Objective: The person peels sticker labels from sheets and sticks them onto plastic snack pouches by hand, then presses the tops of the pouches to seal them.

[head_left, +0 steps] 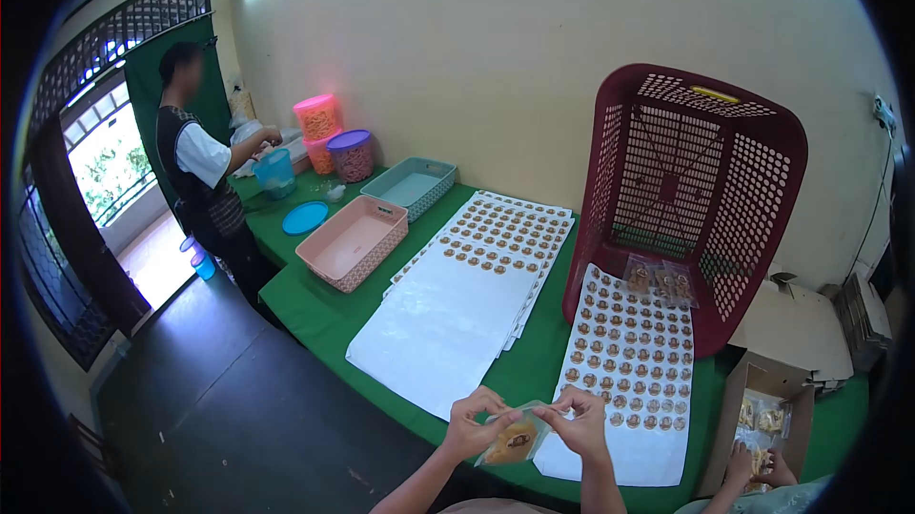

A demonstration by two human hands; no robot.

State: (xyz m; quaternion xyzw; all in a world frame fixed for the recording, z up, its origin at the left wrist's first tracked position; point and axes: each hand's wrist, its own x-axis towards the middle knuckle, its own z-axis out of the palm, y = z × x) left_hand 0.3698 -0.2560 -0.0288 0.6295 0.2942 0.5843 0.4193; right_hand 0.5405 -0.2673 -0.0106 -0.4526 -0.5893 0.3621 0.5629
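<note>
Between my two hands is a small clear plastic bag (511, 444) of yellowish snack, with a round brown sticker on its front. My left hand (474, 426) pinches the bag's top edge on one side, and my right hand (579, 426) pinches the same edge on the other. Just beyond my right hand lies a sheet of round brown stickers (629, 361), its near part bare white. Left of it, a stack of similar sticker sheets (448, 323) spreads over the green-covered table.
A maroon basket (705, 190) stands tipped on its side, with several filled bags (658, 280) inside. Pink (353, 242) and teal trays (419, 185) sit further left. Another person (205, 161) handles something by the tubs. At right, someone else's hands (753, 466) reach into a cardboard box (720, 428).
</note>
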